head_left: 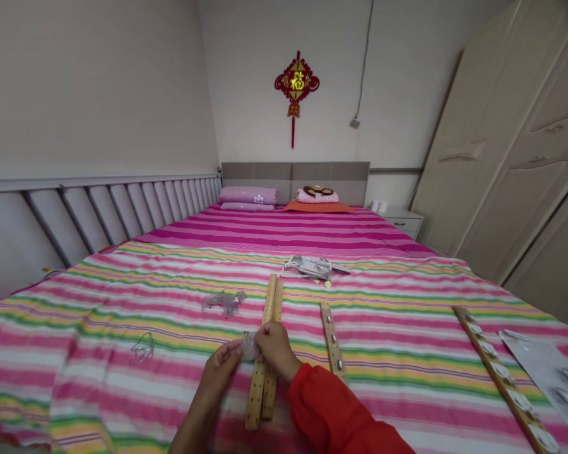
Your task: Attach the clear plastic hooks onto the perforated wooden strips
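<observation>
A small clear plastic bag (249, 347) is stretched between my two hands, with something small and shiny at its top that I cannot make out. My left hand (223, 362) pinches the bag's left edge, and my right hand (277, 345), below a red sleeve, grips its right side. Under them lie two light wooden strips (254, 403) with rows of small holes, side by side and lengthwise. To the right, a shorter wooden strip (330, 334) carries several small metal pieces. Left of the strips are crumpled clear plastic bags (224, 302).
A striped sheet (170, 378) covers the bed. Farther back lies a pile of clear packets (308, 267). At right are a wooden strip with several round pieces (496, 366) and a clear bag (546, 372). A thin clear scrap (142, 348) lies left; a rail (99, 214) borders the bed.
</observation>
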Demonstrator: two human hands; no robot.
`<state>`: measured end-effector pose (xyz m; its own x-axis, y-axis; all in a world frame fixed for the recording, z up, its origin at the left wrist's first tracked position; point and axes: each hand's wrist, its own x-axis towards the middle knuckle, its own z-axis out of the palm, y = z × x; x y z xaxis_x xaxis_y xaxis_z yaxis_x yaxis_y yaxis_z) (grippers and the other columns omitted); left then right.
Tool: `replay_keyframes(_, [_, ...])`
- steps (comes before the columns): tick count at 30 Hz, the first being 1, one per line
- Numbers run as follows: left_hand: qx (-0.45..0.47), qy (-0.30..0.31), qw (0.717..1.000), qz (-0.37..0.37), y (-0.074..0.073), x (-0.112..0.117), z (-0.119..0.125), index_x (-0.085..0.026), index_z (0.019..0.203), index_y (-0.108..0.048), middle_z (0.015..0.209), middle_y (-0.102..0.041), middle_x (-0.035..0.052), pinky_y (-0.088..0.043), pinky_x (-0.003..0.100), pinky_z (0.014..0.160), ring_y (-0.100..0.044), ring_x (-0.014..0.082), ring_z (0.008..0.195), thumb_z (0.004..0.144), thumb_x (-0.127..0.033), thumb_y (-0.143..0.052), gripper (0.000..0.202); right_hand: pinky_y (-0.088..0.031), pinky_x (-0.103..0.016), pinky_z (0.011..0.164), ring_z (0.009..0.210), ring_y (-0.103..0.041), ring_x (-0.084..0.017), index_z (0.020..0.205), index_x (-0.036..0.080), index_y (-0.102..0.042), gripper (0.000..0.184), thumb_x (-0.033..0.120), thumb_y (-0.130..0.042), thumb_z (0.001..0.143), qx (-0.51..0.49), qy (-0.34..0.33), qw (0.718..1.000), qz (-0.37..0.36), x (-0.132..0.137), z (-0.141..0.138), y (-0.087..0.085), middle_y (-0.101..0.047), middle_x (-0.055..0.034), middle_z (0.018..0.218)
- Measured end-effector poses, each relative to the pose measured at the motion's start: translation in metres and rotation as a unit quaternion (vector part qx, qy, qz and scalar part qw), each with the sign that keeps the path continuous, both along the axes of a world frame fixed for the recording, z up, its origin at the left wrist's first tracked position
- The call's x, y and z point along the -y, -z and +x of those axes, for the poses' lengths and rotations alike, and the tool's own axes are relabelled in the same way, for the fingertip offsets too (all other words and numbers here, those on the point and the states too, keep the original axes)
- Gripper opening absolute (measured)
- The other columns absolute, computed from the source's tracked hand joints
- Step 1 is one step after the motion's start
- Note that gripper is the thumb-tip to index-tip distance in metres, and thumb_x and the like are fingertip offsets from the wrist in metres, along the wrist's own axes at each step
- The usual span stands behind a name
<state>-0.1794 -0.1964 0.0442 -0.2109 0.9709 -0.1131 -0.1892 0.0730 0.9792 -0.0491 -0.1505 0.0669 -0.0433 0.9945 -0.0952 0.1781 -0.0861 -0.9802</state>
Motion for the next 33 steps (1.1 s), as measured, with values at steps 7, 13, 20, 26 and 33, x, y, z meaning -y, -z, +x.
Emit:
replay_keyframes(7, [-0.048, -0.006, 0.999, -0.003, 0.002, 0.0, 0.003, -0.016, 0.065, -0.065, 0.053, -0.058, -0.0031, -0.038, 0.023, 0.052, -0.049, 0.0117, 0.052, 0.048, -0.042, -0.077, 0.033, -0.029, -0.024, 0.049, 0.048, -0.042, -0.011, 0.04, 0.021, -0.045, 0.022, 0.006, -0.05, 0.056, 0.05, 0.02, 0.996, 0.07, 0.004, 0.002, -0.009, -0.041, 0.0075, 0.041])
replay_keyframes(13, [-0.001, 0.016, 0.999, -0.031, 0.002, 0.002, 0.002, -0.015, 0.058, -0.058, 0.049, -0.052, -0.0062, -0.032, 0.017, 0.047, -0.042, 0.0062, 0.046, 0.047, -0.039, -0.08, 0.034, -0.027, -0.022, 0.044, 0.044, -0.04, -0.009, 0.039, 0.02, -0.043, 0.025, 0.004, -0.049, 0.056, 0.03, 0.058, 0.997, 0.036, 0.003, 0.002, -0.008, -0.036, 0.0087, 0.038])
replay_keyframes(20, [0.124, -0.092, 0.983, -0.101, -0.001, -0.002, -0.009, -0.015, 0.062, -0.057, 0.051, -0.057, -0.0062, -0.037, 0.014, 0.045, -0.051, 0.0056, 0.046, 0.044, -0.022, -0.083, 0.033, -0.035, -0.019, 0.033, 0.032, -0.042, -0.009, 0.044, 0.021, -0.043, 0.026, 0.012, -0.049, 0.067, -0.075, 0.048, 0.995, -0.051, -0.004, 0.013, -0.006, -0.039, 0.0079, 0.035])
replay_keyframes(26, [0.17, -0.154, 0.969, -0.086, -0.001, 0.002, -0.023, -0.015, 0.073, -0.061, 0.056, -0.062, -0.0043, -0.043, 0.012, 0.046, -0.056, 0.0052, 0.048, 0.063, -0.011, -0.072, 0.015, -0.041, -0.018, 0.036, 0.034, -0.049, -0.008, 0.048, 0.019, -0.048, 0.023, 0.007, -0.049, 0.068, -0.092, 0.008, 0.992, -0.091, -0.003, 0.003, -0.001, -0.046, 0.0058, 0.037])
replay_keyframes(33, [0.197, -0.154, 0.965, -0.075, 0.0, 0.013, -0.031, -0.015, 0.078, -0.062, 0.066, -0.066, -0.0015, -0.05, 0.014, 0.052, -0.061, 0.0064, 0.054, 0.071, -0.006, -0.065, 0.012, -0.037, -0.018, 0.035, 0.031, -0.046, -0.009, 0.041, 0.02, -0.045, 0.034, 0.004, -0.046, 0.071, -0.016, -0.024, 0.998, -0.064, -0.011, -0.023, 0.014, -0.043, 0.0063, 0.03])
